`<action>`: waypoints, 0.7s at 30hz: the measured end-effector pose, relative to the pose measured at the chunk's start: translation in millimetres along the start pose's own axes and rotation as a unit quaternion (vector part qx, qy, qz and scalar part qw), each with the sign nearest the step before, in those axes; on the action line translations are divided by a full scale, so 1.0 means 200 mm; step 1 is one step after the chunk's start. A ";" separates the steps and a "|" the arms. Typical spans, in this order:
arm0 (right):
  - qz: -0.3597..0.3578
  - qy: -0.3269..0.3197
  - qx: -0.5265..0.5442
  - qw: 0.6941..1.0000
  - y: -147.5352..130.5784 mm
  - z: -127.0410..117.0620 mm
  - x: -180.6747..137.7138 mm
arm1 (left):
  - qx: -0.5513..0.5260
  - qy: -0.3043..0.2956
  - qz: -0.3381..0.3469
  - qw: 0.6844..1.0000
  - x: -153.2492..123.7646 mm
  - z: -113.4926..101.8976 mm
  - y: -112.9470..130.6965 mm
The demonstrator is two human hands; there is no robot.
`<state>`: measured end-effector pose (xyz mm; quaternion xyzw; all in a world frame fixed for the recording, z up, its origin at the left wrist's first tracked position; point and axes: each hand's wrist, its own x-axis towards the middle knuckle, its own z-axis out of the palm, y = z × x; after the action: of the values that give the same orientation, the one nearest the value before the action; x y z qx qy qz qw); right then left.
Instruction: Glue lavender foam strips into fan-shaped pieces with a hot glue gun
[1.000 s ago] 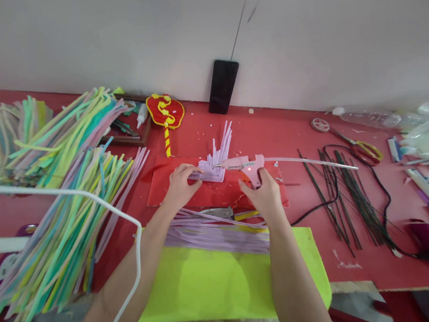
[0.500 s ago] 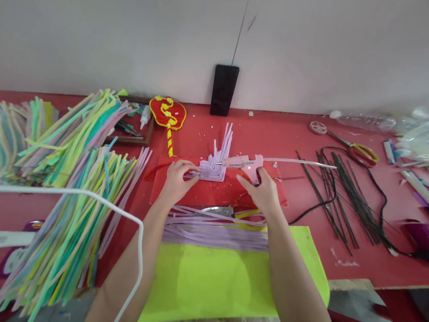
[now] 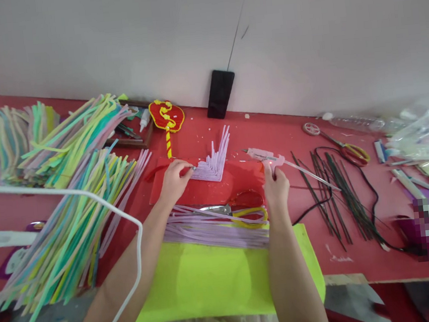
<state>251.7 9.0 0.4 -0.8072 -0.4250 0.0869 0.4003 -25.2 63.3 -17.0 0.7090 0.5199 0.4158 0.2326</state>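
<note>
My left hand (image 3: 174,179) presses its fingertips on a fan of lilac foam strips (image 3: 212,162) lying on a red sheet (image 3: 239,178). My right hand (image 3: 276,184) grips the handle of a pink hot glue gun (image 3: 266,156), whose nozzle points left, a short way right of the lilac fan. A clear glue stick sticks out behind the gun to the right. A loose bundle of lilac strips (image 3: 213,227) and scissors with yellow handles (image 3: 238,212) lie just in front of the red sheet.
A large heap of pastel foam strips (image 3: 66,195) fills the left. A lime green sheet (image 3: 218,277) overhangs the near edge. Dark green wires (image 3: 339,194), a black cable, another pair of scissors (image 3: 353,150), a black phone (image 3: 220,93) against the wall and a red-yellow ornament (image 3: 166,118).
My right hand has pulled the glue gun away from the lilac fan, to the right. The left hand has stayed on the fan.
</note>
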 end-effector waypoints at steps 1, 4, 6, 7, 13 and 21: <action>0.009 0.000 -0.004 1.000 0.02 0.01 0.01 | 0.001 0.002 -0.001 1.000 0.00 0.00 0.00; 0.000 0.025 -0.007 1.000 0.08 0.04 0.02 | 0.005 0.012 -0.001 1.000 0.00 0.00 -0.01; -0.027 0.061 -0.024 0.997 0.09 0.04 0.01 | 0.006 0.015 -0.002 1.000 0.00 0.00 -0.01; -0.043 0.080 -0.036 0.995 0.08 0.04 0.00 | 0.005 0.014 -0.002 1.000 0.00 0.00 -0.01; -0.182 0.026 -0.004 0.983 -0.07 0.07 -0.12 | 0.008 -0.045 0.025 0.999 0.00 -0.01 -0.01; -0.279 -0.167 0.043 0.945 -0.20 0.18 -0.31 | 0.062 -0.107 0.049 0.991 -0.02 -0.01 -0.01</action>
<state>171.5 -4.9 -7.3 -0.6124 -0.6897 0.1234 0.3662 -28.2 60.5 -18.4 0.7870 0.4817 0.3155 0.2215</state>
